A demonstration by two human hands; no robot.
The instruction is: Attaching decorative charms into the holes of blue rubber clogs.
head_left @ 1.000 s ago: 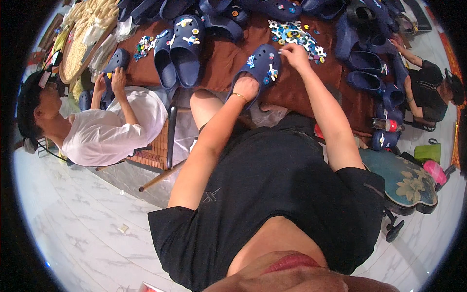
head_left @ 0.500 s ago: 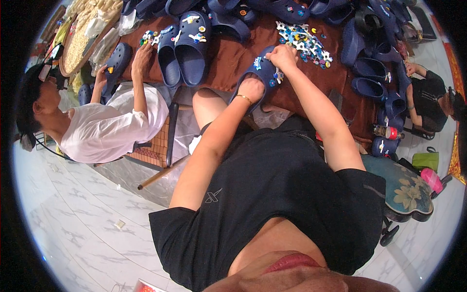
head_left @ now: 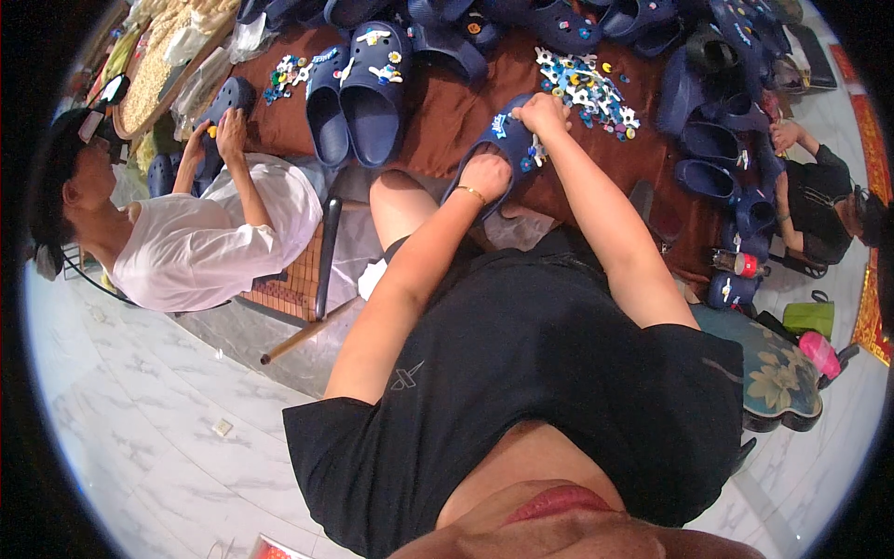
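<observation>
A navy blue clog (head_left: 511, 138) with a blue-and-white charm on its top is in front of me at the near edge of the brown cloth. My left hand (head_left: 486, 175), with a gold bracelet at the wrist, reaches into its foot opening and holds it, the fingers hidden inside. At the toe, my right hand (head_left: 543, 114) is closed in a pinch against the upper; what lies between the fingertips is too small to make out. Just beyond that hand spreads a pile of loose charms (head_left: 596, 91) in white, blue and yellow.
A pair of decorated clogs (head_left: 372, 93) stands left of mine, beside a smaller charm pile (head_left: 285, 76). More clogs (head_left: 712, 135) crowd the back and right of the cloth (head_left: 438, 121). People work on both sides; the left one holds a clog (head_left: 228, 98). A stool (head_left: 768, 373) stands at right.
The person at left has drawn a hand back from the small charm pile to the clog they hold. My hands keep nearly the same place on my clog.
</observation>
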